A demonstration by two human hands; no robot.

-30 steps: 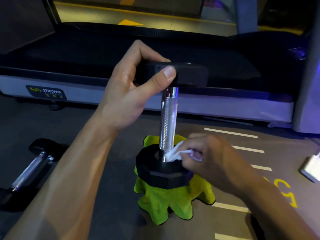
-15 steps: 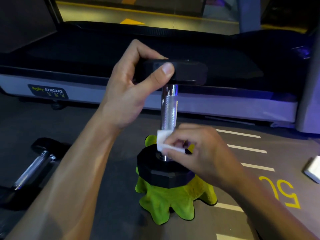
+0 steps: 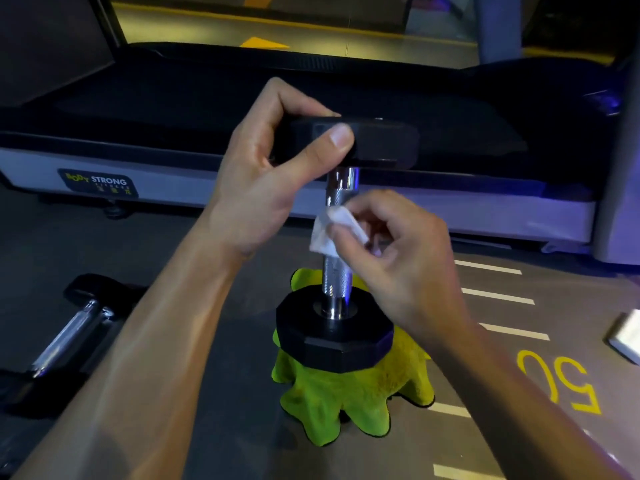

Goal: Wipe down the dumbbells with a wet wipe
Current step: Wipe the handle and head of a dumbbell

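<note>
A green cloth (image 3: 349, 393) is spread on the floor (image 3: 214, 427), and the dumbbell (image 3: 337, 285) is stood upright on it, its lower black head resting on the cloth. Both forearms are extended forward from the near edge of the view. The right hand (image 3: 398, 258) is held beside the middle of the chrome handle, fingers curled, with the wet wipe (image 3: 329, 233) pinched between thumb and fingertips and pressed against the handle's knurled part. The left hand (image 3: 263, 178) is raised higher, wrist bent, its thumb and fingers clamped around the edge of the dumbbell's upper black head. A second dumbbell (image 3: 65, 337) is laid on its side on the floor at the left, beyond the left forearm. A white object (image 3: 628, 337) is seen at the right edge. Farther back, a treadmill (image 3: 145, 188) is set across the floor.
</note>
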